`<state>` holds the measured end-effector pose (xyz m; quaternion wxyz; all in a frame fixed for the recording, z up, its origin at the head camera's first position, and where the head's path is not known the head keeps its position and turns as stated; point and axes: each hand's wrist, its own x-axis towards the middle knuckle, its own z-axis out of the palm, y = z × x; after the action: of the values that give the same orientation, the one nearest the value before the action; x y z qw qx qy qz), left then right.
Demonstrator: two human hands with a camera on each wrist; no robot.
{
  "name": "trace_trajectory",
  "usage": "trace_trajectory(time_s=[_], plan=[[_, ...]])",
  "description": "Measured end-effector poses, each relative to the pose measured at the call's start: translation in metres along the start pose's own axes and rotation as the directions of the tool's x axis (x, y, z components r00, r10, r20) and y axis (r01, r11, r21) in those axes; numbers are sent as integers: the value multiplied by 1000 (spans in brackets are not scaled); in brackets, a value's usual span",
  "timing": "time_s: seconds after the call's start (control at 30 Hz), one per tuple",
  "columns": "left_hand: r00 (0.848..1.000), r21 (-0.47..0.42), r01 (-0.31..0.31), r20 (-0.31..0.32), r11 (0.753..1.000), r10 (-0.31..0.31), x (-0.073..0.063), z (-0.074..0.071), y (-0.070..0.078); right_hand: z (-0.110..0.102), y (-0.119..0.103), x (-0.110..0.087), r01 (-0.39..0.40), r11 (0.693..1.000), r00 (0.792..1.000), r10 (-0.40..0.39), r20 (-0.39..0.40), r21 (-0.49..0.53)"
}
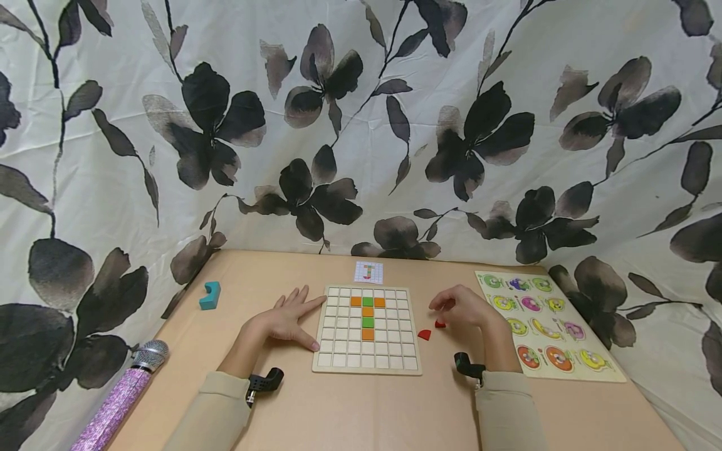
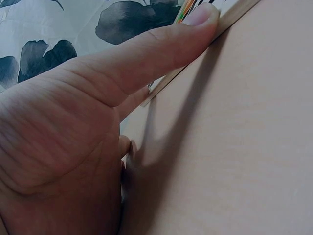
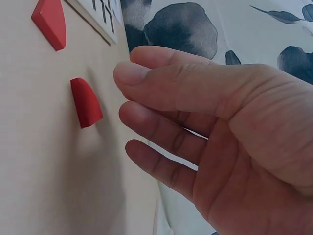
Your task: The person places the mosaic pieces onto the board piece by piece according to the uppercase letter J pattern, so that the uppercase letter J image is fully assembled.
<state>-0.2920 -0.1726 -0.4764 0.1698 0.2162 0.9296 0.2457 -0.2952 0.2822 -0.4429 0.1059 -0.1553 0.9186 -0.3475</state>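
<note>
grid board [image 1: 338,351]: orange and green tiles (T) | left hand [image 1: 284,321] fingers flat on edge | right hand [image 1: 465,308] fingers loose, empty

The whole table [image 1: 316,413] is seen from above by the head view, while the grid board [image 1: 366,327] edge [image 2: 230,19] is shared up close by both wrist views.

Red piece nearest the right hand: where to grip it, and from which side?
Pinch the red piece across its two long straight sides, coming from above with the right hand that hovers beside it. It lies flat on the table, clear of the other red piece and the grid board. Avoid its rounded end.
</note>
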Motion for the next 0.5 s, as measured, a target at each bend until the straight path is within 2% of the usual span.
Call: trace_trajectory(time_s=[0.23,0.5], plan=[[1000,-1,2,-2,1000,-2,0,0,0,1,8,-1,-9,1000,999,7,52,30],[1000,1,3,2,1000,-3,-1,0,1,4,15,2,-11,1000,998,9,69,24]])
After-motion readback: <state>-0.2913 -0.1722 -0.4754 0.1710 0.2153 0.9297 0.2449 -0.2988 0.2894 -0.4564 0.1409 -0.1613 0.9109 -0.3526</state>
